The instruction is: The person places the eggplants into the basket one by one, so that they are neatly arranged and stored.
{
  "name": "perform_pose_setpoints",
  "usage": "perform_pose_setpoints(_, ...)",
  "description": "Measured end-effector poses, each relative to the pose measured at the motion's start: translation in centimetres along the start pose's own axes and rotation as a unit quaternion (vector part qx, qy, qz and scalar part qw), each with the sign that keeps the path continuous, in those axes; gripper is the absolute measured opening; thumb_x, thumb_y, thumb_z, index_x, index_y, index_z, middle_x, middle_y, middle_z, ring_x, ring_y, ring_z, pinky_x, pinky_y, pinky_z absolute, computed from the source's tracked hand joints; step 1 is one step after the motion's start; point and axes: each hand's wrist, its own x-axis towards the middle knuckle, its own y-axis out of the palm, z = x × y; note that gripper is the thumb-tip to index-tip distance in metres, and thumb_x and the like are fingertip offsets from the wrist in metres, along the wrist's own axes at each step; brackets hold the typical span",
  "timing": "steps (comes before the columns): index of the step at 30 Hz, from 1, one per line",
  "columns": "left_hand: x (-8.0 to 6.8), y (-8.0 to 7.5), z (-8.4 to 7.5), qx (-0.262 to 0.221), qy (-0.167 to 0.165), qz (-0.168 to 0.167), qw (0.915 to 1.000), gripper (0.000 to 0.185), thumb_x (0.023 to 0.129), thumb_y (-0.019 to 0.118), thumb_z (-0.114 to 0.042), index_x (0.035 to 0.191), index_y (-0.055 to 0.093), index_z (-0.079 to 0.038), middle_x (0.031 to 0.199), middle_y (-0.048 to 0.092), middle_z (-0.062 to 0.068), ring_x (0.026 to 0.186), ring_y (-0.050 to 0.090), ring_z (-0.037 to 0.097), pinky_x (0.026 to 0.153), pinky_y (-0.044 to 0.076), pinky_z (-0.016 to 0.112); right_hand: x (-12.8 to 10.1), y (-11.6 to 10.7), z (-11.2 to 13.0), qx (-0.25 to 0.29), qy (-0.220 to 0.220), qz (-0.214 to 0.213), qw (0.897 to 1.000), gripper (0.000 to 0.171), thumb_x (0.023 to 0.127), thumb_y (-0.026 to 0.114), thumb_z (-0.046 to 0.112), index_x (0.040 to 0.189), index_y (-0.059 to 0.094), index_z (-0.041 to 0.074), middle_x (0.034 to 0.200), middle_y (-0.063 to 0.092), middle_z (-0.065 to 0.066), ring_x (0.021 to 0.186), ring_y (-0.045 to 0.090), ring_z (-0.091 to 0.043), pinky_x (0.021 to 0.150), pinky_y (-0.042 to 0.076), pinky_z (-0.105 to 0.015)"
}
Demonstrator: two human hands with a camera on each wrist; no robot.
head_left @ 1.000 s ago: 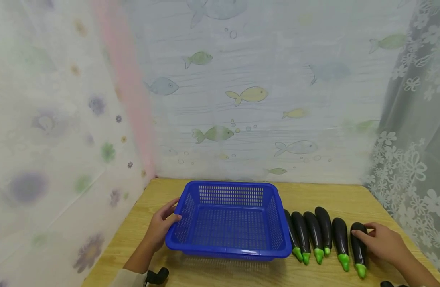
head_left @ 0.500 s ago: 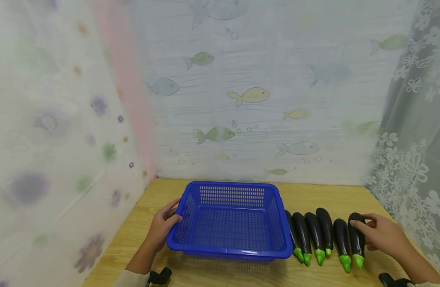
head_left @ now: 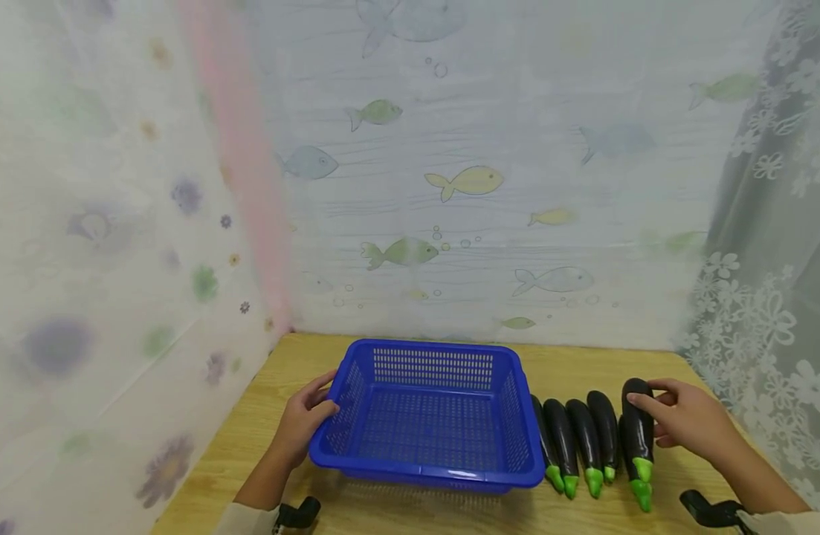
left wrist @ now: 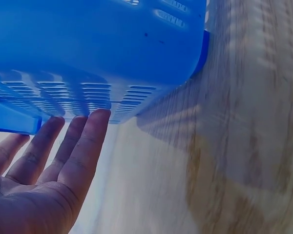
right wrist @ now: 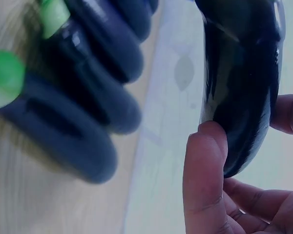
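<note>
On the left of the blue plastic basket (head_left: pixel 423 470), my left hand (head_left: pixel 304 417) holds the side rim, thumb over the edge and fingers along the slotted outer wall (left wrist: pixel 95 92). Nothing lies inside the basket. My right hand (head_left: pixel 692 417) pinches a glossy black eggplant (head_left: pixel 640 427) with a green stem end near its rounded end. In the right wrist view this eggplant (right wrist: pixel 244 73) is raised off the table. Beneath it another eggplant (head_left: pixel 641 496) is mostly hidden in the head view. Several more eggplants (head_left: pixel 586 438) lie in a row between that one and the basket.
The items stand on a wood-grain table (head_left: pixel 583 364). Behind it hangs a fish-print sheet (head_left: pixel 476 297), with a flower-print sheet (head_left: pixel 115 297) at left and a lace curtain (head_left: pixel 764 319) at right.
My right hand has lifted the rightmost eggplant off the table and carried it left, over its neighbour. The left hand and the basket have stayed in place.
</note>
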Motion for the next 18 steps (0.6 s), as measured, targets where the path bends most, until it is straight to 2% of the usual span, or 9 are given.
perform_pose_setpoints(8, 0.0, -0.1, 0.0, -0.001, 0.003, -0.009, 1.0000, 0.063, 0.091, 0.064, -0.001, 0.151, 0.054, -0.017, 0.139, 0.064, 0.024, 0.113, 0.069, 0.035, 0.082, 0.064, 0.042, 0.1, 0.5, 2.3, 0.022, -0.028, -0.004, 0.999, 0.088, 0.102, 0.059, 0.054, 0.153, 0.034, -0.012, 0.126, 0.062, -0.034, 0.073, 0.071, -0.022, 0.064, 0.062, -0.038)
perform_pose_setpoints(13, 0.0, 0.2, 0.0, -0.002, 0.006, 0.003, 1.0000, 0.063, 0.092, 0.064, -0.001, 0.152, 0.051, -0.015, 0.138, 0.063, 0.025, 0.111, 0.070, 0.035, 0.082, 0.064, 0.044, 0.1, 0.6, 3.6, 0.023, -0.037, -0.006, 0.999, 0.088, 0.102, 0.060, 0.054, 0.153, 0.034, -0.012, 0.128, 0.061, -0.036, 0.072, 0.072, -0.022, 0.063, 0.063, -0.039)
perform_pose_setpoints(18, 0.0, 0.2, -0.1, 0.001, 0.007, -0.004, 1.0000, 0.063, 0.091, 0.064, -0.002, 0.151, 0.053, -0.016, 0.136, 0.065, 0.024, 0.111, 0.070, 0.035, 0.081, 0.064, 0.044, 0.5, 1.2, 4.8, 0.031, -0.044, -0.004, 0.999, 0.087, 0.101, 0.061, 0.054, 0.153, 0.036, -0.011, 0.131, 0.059, -0.037, 0.073, 0.073, -0.021, 0.065, 0.063, -0.040)
